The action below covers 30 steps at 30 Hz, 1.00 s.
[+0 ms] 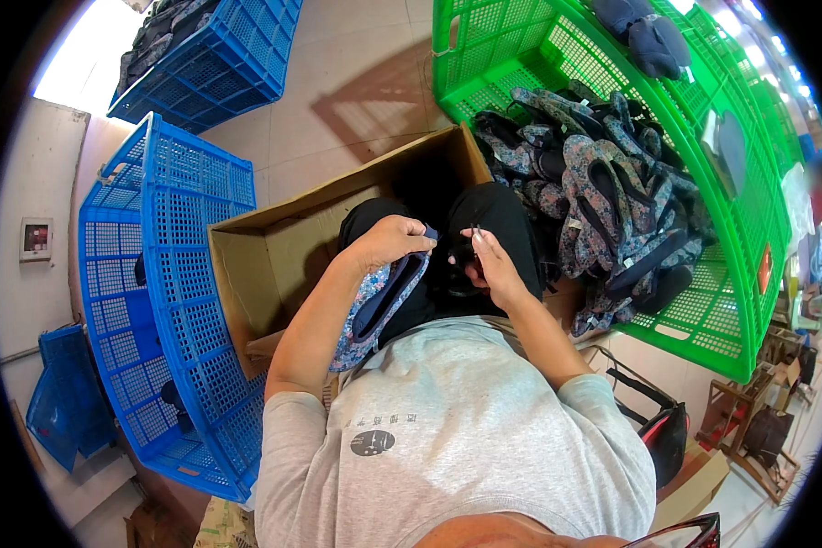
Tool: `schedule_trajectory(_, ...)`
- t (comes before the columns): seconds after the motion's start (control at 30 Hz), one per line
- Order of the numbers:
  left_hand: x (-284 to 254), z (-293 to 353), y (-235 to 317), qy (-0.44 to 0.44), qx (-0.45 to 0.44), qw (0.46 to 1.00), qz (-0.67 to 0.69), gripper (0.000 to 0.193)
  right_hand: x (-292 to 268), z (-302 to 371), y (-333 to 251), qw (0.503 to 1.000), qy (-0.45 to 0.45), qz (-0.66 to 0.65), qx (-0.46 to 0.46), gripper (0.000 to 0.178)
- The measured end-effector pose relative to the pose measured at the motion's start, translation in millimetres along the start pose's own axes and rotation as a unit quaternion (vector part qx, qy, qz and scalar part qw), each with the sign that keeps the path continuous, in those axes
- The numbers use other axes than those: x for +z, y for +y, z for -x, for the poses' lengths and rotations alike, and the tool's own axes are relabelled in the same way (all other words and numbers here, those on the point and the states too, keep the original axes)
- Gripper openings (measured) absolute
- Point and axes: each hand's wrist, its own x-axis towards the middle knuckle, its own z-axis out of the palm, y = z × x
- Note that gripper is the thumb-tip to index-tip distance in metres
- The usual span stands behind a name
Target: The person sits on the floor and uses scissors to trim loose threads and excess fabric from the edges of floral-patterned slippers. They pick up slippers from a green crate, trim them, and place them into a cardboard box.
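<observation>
Over my lap, my left hand (pixel 391 245) is closed on the edge of a floral slipper (pixel 363 320) with a dark lining. The slipper hangs down below my fingers, its opening turned toward my right side. My right hand (pixel 495 267) is closed, a little apart from the slipper. Between its thumb and fingers is a small dark object with a thin tip (pixel 474 228); against my black trousers I cannot make out its kind. On my right, a heap of matching floral slippers (pixel 603 196) lies in a tipped green plastic crate (pixel 744 342).
An open cardboard box (pixel 247 274) stands around my knees. To its left is a blue plastic crate (pixel 196 265), with another blue crate (pixel 247 59) holding dark items farther off. Dark slippers (pixel 653 46) rest on the green crate's far rim. A black bag (pixel 665 438) is behind my right elbow.
</observation>
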Motion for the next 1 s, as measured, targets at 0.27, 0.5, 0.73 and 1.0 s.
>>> schedule_trajectory(0.27, 0, -5, 5, 0.012, -0.031, 0.999, 0.041, 0.014, 1, 11, 6, 0.986, -0.142, 0.08, 0.026, 0.03)
schedule_trajectory(0.5, 0, -8, 2, 0.01, -0.041, 0.997, 0.071, 0.015, 11, 9, 6, 0.984, -0.154, 0.081, 0.024, 0.015)
schedule_trajectory(0.73, 4, -9, 6, 0.022, -0.052, 0.996, 0.072, 0.014, 14, 1, 9, 0.987, -0.135, 0.079, 0.029, 0.013)
schedule_trajectory(1.0, 9, -12, 4, 0.038, -0.051, 0.996, 0.067, 0.013, 17, 0, 5, 0.987, -0.14, 0.076, 0.015, 0.013)
